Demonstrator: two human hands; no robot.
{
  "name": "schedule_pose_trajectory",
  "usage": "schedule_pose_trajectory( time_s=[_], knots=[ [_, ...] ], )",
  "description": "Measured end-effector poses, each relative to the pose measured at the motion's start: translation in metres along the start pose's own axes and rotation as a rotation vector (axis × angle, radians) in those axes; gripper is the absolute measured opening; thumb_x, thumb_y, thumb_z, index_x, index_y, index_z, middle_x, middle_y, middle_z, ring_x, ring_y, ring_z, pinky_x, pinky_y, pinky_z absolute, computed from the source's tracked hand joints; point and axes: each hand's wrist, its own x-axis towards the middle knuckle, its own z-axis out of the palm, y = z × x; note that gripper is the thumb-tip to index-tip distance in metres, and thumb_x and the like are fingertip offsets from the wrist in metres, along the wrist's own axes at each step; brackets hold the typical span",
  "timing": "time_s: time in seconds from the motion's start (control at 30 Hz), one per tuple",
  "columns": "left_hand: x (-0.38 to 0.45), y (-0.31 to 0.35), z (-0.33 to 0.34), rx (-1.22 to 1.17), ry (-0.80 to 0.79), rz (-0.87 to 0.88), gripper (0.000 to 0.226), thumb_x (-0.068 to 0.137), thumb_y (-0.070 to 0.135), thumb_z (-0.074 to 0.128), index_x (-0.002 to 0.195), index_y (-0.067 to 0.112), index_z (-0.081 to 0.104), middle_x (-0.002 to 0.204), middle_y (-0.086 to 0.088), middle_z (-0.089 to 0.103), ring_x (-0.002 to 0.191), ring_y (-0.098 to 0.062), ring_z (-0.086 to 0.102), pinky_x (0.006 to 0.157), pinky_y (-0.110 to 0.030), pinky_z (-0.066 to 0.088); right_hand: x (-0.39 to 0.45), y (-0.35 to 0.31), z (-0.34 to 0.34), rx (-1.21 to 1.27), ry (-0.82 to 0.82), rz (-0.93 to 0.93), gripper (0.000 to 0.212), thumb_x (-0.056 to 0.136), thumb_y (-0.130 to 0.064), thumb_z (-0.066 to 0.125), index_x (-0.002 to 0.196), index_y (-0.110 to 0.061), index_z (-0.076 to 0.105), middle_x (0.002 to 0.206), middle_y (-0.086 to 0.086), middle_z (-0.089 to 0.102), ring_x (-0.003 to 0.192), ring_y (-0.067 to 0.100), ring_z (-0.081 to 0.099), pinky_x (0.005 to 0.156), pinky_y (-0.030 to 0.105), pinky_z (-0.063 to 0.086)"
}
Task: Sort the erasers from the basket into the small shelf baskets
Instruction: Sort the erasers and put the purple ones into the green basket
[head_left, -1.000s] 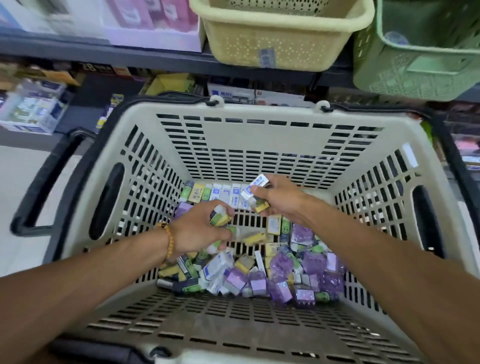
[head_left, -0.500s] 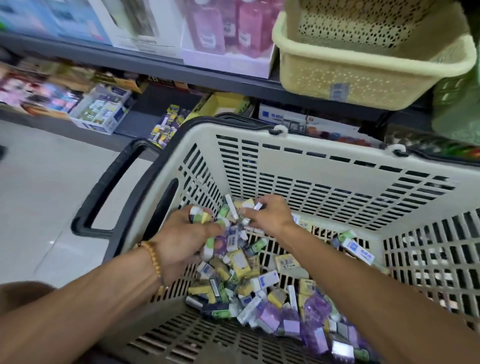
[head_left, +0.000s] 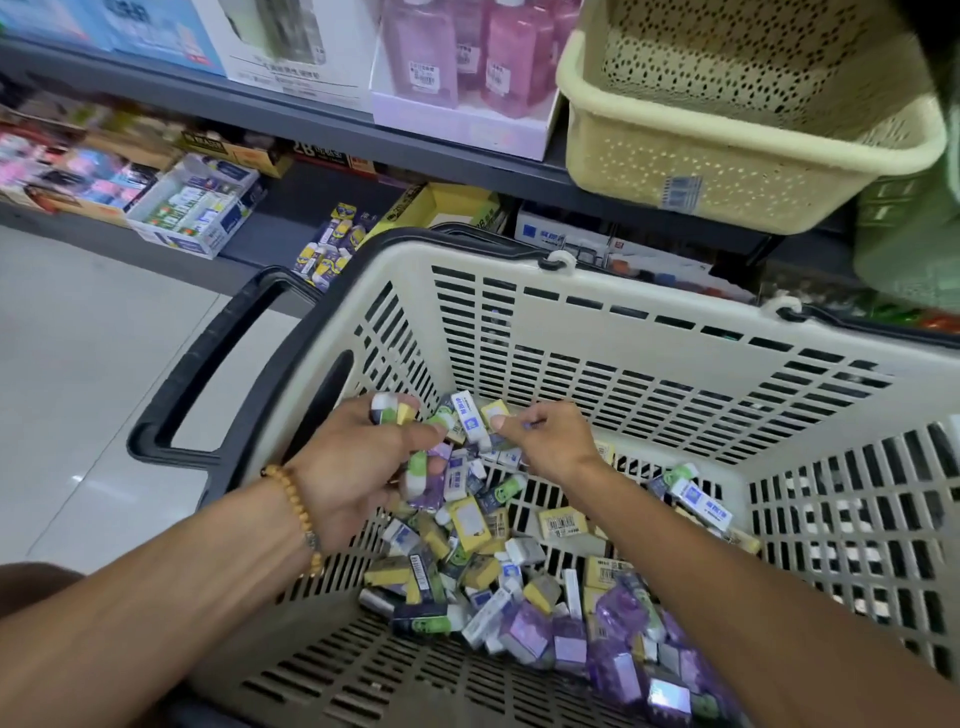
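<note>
since a moment ago the view has swung left and both hands have gathered at the far left corner of the shopping basket (head_left: 597, 332), closer together than before. the left hand (head_left: 363, 467) is curled round a clutch of small erasers, some poking out above its fingers and more showing under the palm; a beaded bracelet (head_left: 298, 512) sits on that wrist. the right hand (head_left: 550, 441), just beside it, pinches a white and blue eraser (head_left: 470, 421) between thumb and fingertips, and that eraser stands tilted between the two hands. below the hands, on the basket's slotted floor, lies a heap of loose erasers (head_left: 498, 571): yellow, white, green and dark ones nearest the hands, purple wrapped ones toward the near right corner, a few strays against the right wall. the basket's black handle (head_left: 208, 374) hangs off its left side. above the basket's far rim a cream perforated shelf basket (head_left: 727, 156) sits on the shelf, with a green basket (head_left: 914, 244) beside it; what they hold i cannot tell. left of the basket, a low shelf holds an open white carton (head_left: 197, 213) of small boxes.
</note>
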Motion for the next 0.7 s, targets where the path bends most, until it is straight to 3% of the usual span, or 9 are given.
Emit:
schedule_pose_trajectory(
  time_s=[0.07, 0.13, 0.27, 0.33, 0.4, 0.5, 0.57, 0.7],
  knots=[
    [0.0, 0.001, 0.0, -0.007, 0.001, 0.004, 0.032, 0.085, 0.001, 0.067, 0.114, 0.011, 0.056, 0.105, -0.018, 0.068, 0.071, -0.023, 0.064, 0.071, -0.038, 0.054, -0.001, -0.002, -0.009, 0.031, -0.003, 0.027, 0.022, 0.083, -0.02, 0.078, 0.077, -0.004, 0.063, 0.071, 0.003, 0.064, 0.051, 0.01, 0.058, 0.052, 0.025, 0.049],
    [0.0, 0.003, 0.001, -0.008, -0.001, 0.016, 0.033, 0.085, 0.001, 0.067, 0.115, 0.01, 0.055, 0.104, -0.017, 0.068, 0.07, -0.022, 0.065, 0.069, -0.036, 0.053, 0.0, -0.001, -0.019, 0.018, -0.033, 0.075, 0.023, 0.078, -0.014, 0.082, 0.077, -0.002, 0.063, 0.069, 0.01, 0.068, 0.046, 0.006, 0.06, 0.052, 0.023, 0.052],
    [0.0, 0.004, 0.001, -0.015, -0.005, 0.032, 0.033, 0.085, 0.001, 0.067, 0.114, 0.011, 0.056, 0.099, -0.013, 0.069, 0.068, -0.02, 0.065, 0.073, -0.039, 0.053, 0.0, 0.003, -0.024, -0.068, 0.016, 0.095, 0.031, 0.076, -0.025, 0.084, 0.075, -0.002, 0.063, 0.077, 0.022, 0.073, 0.058, 0.021, 0.065, 0.072, 0.044, 0.059],
    [0.0, 0.004, 0.001, -0.02, -0.002, 0.037, 0.033, 0.085, 0.001, 0.067, 0.114, 0.011, 0.056, 0.097, -0.012, 0.069, 0.068, -0.021, 0.065, 0.076, -0.041, 0.053, 0.0, 0.008, -0.02, -0.041, 0.07, 0.061, 0.029, 0.08, -0.029, 0.081, 0.081, -0.006, 0.063, 0.082, 0.016, 0.072, 0.071, 0.026, 0.071, 0.077, 0.045, 0.06],
    [0.0, 0.005, 0.002, -0.032, -0.005, 0.039, 0.034, 0.084, 0.001, 0.067, 0.115, 0.01, 0.056, 0.099, -0.013, 0.07, 0.069, -0.022, 0.065, 0.084, -0.046, 0.052, 0.0, 0.015, -0.018, -0.044, 0.059, 0.058, 0.028, 0.083, -0.022, 0.079, 0.1, -0.009, 0.06, 0.09, 0.011, 0.069, 0.083, 0.027, 0.072, 0.081, 0.041, 0.059],
    [0.0, 0.006, 0.003, -0.035, -0.006, 0.047, 0.032, 0.084, 0.001, 0.067, 0.112, 0.013, 0.056, 0.099, -0.013, 0.071, 0.07, -0.021, 0.065, 0.076, -0.039, 0.052, 0.002, 0.026, -0.02, -0.113, 0.064, 0.032, 0.024, 0.085, -0.011, 0.074, 0.104, -0.01, 0.059, 0.072, 0.006, 0.063, 0.073, 0.023, 0.069, 0.084, 0.04, 0.058],
    [0.0, 0.006, 0.002, -0.04, -0.011, 0.053, 0.031, 0.084, 0.001, 0.067, 0.11, 0.014, 0.056, 0.098, -0.012, 0.071, 0.07, -0.021, 0.066, 0.074, -0.037, 0.051, 0.0, 0.027, -0.018, -0.157, 0.095, -0.025, 0.024, 0.088, -0.017, 0.072, 0.107, -0.014, 0.058, 0.067, 0.001, 0.059, 0.071, 0.018, 0.066, 0.085, 0.039, 0.057],
    [0.002, 0.006, 0.002, -0.052, -0.022, 0.061, 0.031, 0.084, 0.001, 0.067, 0.11, 0.015, 0.055, 0.091, -0.01, 0.07, 0.07, -0.021, 0.065, 0.075, -0.038, 0.051, -0.009, 0.023, -0.008, -0.395, 0.038, -0.168, 0.05, 0.077, -0.048, 0.077, 0.109, -0.033, 0.041, 0.074, -0.006, 0.059, 0.071, 0.015, 0.061, 0.06, 0.031, 0.046]
  ],
)
